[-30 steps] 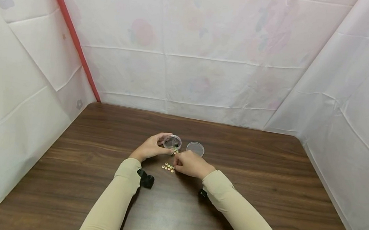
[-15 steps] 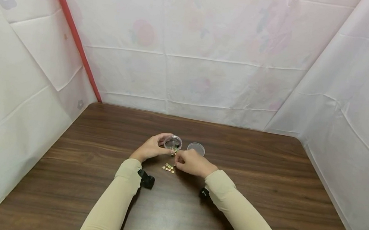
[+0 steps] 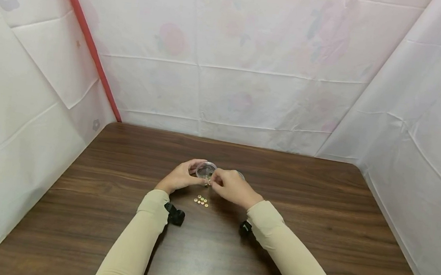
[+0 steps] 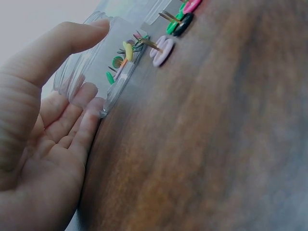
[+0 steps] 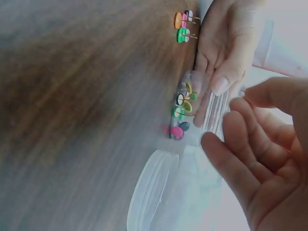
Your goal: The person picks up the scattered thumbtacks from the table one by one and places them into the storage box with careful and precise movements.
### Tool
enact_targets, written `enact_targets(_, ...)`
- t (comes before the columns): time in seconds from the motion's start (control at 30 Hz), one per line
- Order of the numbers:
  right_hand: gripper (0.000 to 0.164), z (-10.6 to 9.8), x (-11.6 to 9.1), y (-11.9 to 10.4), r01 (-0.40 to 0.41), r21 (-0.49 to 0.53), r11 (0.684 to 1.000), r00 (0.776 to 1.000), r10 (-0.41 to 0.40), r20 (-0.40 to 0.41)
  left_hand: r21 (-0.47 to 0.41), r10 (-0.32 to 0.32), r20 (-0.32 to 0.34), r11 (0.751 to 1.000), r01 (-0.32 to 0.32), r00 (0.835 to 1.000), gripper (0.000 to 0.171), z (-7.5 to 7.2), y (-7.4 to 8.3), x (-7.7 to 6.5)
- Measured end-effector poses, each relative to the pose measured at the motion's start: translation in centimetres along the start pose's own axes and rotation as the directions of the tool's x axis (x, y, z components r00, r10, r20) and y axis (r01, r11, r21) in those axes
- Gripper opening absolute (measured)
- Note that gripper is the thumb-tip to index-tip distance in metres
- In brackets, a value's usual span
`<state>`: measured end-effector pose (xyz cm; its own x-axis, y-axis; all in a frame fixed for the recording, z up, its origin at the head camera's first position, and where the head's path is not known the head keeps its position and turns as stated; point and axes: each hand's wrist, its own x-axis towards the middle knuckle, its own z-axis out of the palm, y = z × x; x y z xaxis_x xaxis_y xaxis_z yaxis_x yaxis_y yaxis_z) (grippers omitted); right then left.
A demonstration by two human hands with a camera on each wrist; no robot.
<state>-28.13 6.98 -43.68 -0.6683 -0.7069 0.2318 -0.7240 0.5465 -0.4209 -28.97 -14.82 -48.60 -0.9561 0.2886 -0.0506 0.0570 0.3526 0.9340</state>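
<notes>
My left hand grips a clear round plastic box, thumb over its rim and fingers around the far side. In the left wrist view the box rests on the table with colourful thumbtacks inside. Over the box's right side is my right hand, thumb and forefinger pinched together. A tiny dark pin tip shows between them in the right wrist view; the rest of that tack is hidden. Several loose thumbtacks lie pins up on the table, just in front of the box.
A clear round lid lies to the right of the box, mostly hidden by my right hand in the head view. The brown wooden table is enclosed by pale hanging sheets behind and at both sides.
My right hand has moved from beside the loose thumbtacks up to the box, covering more of the lid. Fewer tacks show by its fingers. My left hand stays around the box.
</notes>
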Motion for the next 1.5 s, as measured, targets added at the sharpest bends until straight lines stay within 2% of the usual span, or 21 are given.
enact_targets(0.1, 0.005, -0.3, 0.2, 0.0, -0.021, -0.001, 1.000, 0.998, 0.021, -0.064, -0.002, -0.006, -0.001, 1.000, 0.006, 1.000, 0.069, 0.0, 0.0, 0.1)
enact_targets(0.2, 0.006, -0.5, 0.4, -0.1, -0.028, 0.004, 1.000, 0.996, 0.029, -0.090, 0.003, -0.014, -0.005, 1.000, 0.014, 1.000, 0.068, 0.0, 0.0, 0.1)
enact_targets(0.5, 0.005, -0.5, 1.5, 0.5, -0.097, -0.023, 0.995, 0.992, 0.095, -0.083, -0.013, 0.001, 0.001, 1.000, -0.001, 1.000, 0.068, 0.0, -0.3, 0.2)
enact_targets(0.73, 0.008, -0.1, 2.4, 1.0, -0.137, -0.040, 0.990, 0.985, 0.132, -0.110, -0.017, -0.003, 0.001, 1.000, 0.003, 1.000, 0.068, 0.1, 0.0, 0.1)
enact_targets(0.97, 0.007, 0.1, 3.0, 1.2, -0.144, -0.048, 0.988, 0.986, 0.139, -0.093, 0.008, -0.004, -0.007, 1.000, 0.004, 1.000, 0.069, 0.0, 0.0, 0.2)
enact_targets(1.23, 0.009, 0.5, 3.6, 1.4, -0.186, -0.130, 0.974, 0.983, 0.183, -0.035, 0.000, 0.006, 0.000, 1.000, -0.006, 1.000, 0.070, 0.0, 0.0, 0.1)
enact_targets(1.5, 0.012, 0.7, 3.9, 1.5, -0.210, -0.157, 0.965, 0.978, 0.208, -0.027, 0.005, -0.005, -0.003, 1.000, 0.005, 1.000, 0.069, 0.0, -0.1, 0.2)
